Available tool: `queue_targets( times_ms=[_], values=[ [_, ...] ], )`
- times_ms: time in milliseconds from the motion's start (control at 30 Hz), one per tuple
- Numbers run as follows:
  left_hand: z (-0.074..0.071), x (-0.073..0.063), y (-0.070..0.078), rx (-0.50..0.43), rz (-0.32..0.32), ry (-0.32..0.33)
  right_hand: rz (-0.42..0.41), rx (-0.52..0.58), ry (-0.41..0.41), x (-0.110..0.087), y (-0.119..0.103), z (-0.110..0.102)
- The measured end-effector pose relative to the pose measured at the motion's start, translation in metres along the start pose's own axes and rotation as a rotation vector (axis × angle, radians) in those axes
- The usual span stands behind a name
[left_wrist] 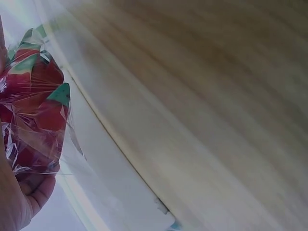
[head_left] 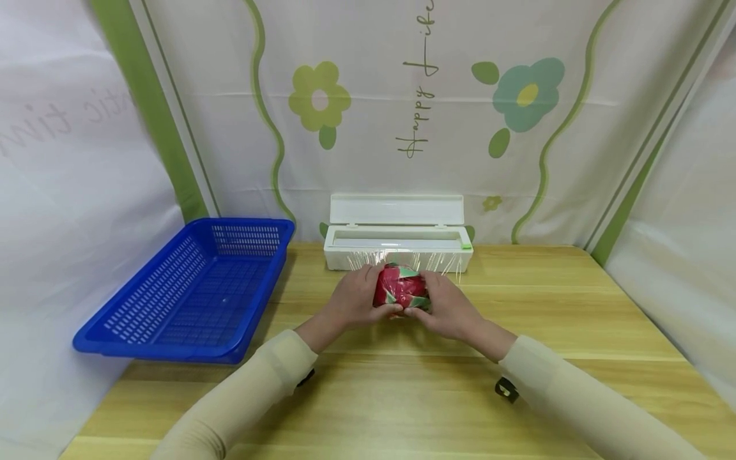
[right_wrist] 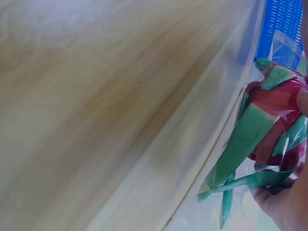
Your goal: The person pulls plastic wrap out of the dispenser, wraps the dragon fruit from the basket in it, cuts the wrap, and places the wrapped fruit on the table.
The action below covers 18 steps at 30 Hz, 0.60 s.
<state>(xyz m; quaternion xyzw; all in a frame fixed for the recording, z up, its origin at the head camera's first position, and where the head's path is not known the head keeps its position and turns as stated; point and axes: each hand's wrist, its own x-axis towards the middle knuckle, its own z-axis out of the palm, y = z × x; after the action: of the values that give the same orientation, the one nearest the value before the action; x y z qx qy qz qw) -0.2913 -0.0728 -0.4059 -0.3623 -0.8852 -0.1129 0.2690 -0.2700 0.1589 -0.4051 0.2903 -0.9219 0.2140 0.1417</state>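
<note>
We've got L hand (head_left: 358, 296) & R hand (head_left: 451, 308) gripping the dragon fruit (head_left: 402, 289), one per side, fingers closed to its width, thumbs nearly meeting on the near side. Clear wrap (head_left: 359, 259) covers the fruit & shows btwn it and the white box (head_left: 336, 257), lid up, just behind. Fruit's mid-table; can't tell if it's touching the table (head_left: 397, 409). Further out we see a blue basket (head_left: 167, 351) on the L & flower-print cloth (head_left: 368, 166) at the back.
</note>
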Motion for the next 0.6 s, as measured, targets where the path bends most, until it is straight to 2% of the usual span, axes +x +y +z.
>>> queue_targets(
  times_ms=[600],
  values=[
    [-0.0060,0.0007,0.0089,-0.068,-0.202,-0.170,0.121,0.141,-0.120,0.0009,-0.0008,-0.0081]
  ],
)
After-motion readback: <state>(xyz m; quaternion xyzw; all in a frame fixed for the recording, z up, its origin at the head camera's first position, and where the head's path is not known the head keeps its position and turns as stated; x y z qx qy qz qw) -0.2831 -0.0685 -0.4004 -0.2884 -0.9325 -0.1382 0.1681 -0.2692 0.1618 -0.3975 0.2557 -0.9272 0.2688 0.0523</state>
